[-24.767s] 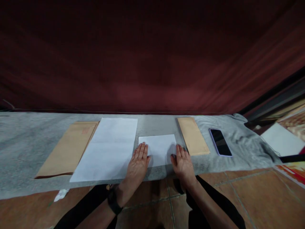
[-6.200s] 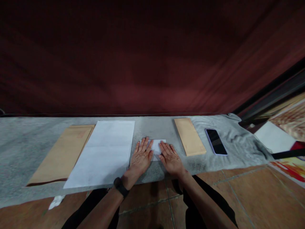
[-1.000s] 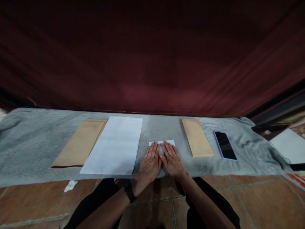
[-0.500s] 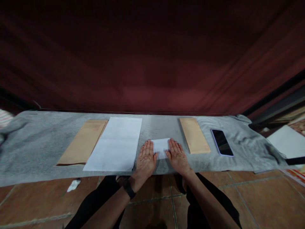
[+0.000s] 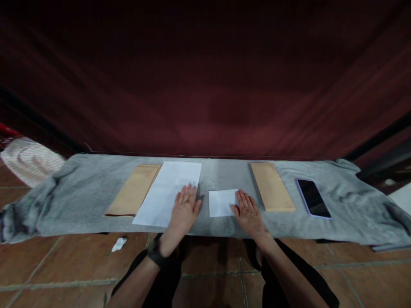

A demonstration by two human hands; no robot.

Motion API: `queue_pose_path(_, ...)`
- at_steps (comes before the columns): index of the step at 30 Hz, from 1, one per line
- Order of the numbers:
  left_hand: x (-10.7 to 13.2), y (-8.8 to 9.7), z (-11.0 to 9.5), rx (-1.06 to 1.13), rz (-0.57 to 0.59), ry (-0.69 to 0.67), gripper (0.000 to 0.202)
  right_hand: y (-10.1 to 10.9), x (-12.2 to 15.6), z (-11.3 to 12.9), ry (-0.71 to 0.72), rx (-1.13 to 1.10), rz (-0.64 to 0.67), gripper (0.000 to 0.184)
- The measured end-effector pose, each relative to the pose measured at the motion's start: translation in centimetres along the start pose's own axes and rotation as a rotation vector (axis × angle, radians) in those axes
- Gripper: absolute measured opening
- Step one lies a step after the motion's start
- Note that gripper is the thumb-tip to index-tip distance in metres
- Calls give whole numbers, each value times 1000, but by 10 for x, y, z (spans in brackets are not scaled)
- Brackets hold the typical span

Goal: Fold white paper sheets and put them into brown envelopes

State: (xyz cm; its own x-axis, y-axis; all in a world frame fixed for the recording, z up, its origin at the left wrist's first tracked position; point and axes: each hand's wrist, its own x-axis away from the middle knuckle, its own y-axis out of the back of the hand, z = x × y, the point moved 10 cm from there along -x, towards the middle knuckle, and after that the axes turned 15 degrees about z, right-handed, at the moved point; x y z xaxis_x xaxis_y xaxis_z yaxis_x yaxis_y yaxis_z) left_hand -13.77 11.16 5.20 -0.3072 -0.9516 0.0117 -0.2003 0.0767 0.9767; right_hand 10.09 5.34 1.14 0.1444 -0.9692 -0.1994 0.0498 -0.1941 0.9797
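A small folded white paper (image 5: 221,202) lies on the grey cloth (image 5: 80,192) in front of me. My right hand (image 5: 248,214) rests flat with fingers stretched out, touching the folded paper's right edge. My left hand (image 5: 183,210) lies flat and open on the lower right corner of a large white sheet (image 5: 169,190), apart from the folded paper. Neither hand holds anything. A dark band sits on my left wrist.
A large brown envelope (image 5: 135,189) lies partly under the white sheet's left side. A narrow brown envelope (image 5: 271,186) and a dark phone (image 5: 312,197) lie to the right. A dark red curtain hangs behind. A paper scrap (image 5: 119,244) lies on the tiled floor.
My left hand slid left off the folded paper onto the large white sheet. My right hand shifted to the folded paper's right edge. The view has swung left.
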Motion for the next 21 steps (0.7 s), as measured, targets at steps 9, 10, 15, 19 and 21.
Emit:
queue_pose_path(9, 38, 51, 255, 4, -15, 740, 87, -2, -1, 0, -18, -7, 19, 58)
queue_pose_path(10, 42, 46, 262, 33, 13, 744, 87, -2, -1, 0, -24, -9, 22, 57)
queue_pose_path(15, 50, 44, 273, 139, 70, 757, 98, -5, -1, -2, -34, -24, 27, 58)
queue_pose_path(19, 52, 65, 272, 236, -74, 768, 73, -6, -1, -3, -25, -37, 22, 59)
queue_pose_path(21, 57, 72, 272, 253, -130, 792, 67, -6, -1, -3, -17, -42, 23, 59)
